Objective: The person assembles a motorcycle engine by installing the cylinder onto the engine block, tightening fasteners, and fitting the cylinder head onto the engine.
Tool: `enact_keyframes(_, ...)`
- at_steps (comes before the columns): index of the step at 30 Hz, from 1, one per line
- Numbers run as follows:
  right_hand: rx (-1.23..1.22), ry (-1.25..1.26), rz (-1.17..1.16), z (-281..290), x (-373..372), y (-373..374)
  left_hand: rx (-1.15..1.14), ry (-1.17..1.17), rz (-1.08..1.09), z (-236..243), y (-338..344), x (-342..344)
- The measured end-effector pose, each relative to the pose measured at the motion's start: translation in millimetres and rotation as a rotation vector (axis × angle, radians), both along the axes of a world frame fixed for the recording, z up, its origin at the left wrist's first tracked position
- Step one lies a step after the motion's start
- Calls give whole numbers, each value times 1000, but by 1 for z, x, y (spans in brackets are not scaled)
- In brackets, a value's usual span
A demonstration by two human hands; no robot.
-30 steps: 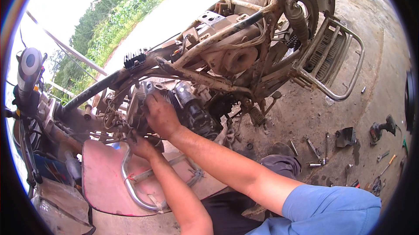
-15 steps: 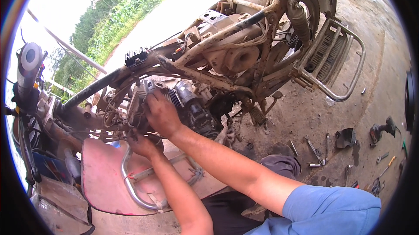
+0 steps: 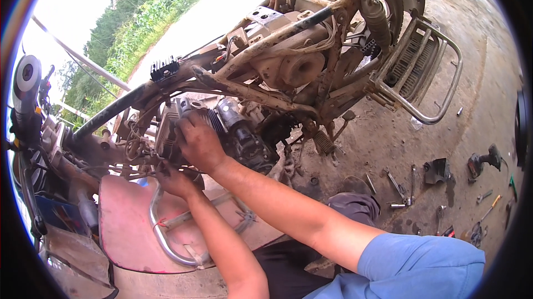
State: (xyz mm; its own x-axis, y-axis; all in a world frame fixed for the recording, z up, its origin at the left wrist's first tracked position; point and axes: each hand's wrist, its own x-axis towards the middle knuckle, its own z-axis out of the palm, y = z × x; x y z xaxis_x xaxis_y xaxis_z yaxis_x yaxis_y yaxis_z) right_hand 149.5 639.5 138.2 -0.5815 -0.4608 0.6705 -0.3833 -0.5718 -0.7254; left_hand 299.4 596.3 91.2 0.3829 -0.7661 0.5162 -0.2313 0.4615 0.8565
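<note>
Engine (image 3: 242, 139) of a dirty brown motorbike (image 3: 277, 71) sits a bit left of the middle, under the bike's long frame bars (image 3: 119, 111). The right hand (image 3: 201, 142) is on the left part of it, where there are thin metal fins (image 3: 215, 120). Its fingers are bent, but I cannot tell if they pinch anything, because their tips are hard to see. The left hand (image 3: 176, 181) is a little nearer and more to the left, low by the engine. Its fingers are curled and partly hidden, so I cannot tell what they hold. On the near left is a pink board (image 3: 125, 216), with a shiny bent pipe (image 3: 157, 229) across it. A metal rack (image 3: 456, 77) sticks out on the far right. On the ground (image 3: 472, 121) to the right are wrenches (image 3: 395, 184), a power drill (image 3: 482, 161) and a tool with an orange handle (image 3: 495, 201). Green plants (image 3: 133, 38) grow far off on the left.
</note>
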Motion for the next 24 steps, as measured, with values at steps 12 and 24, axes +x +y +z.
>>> enact_keyframes(12,31,22,-17,1,2,-1,34,16,6,-1,-6,10)
enact_keyframes(24,13,-14,-34,7,3,7,-22,108,-55,6,7,-7)
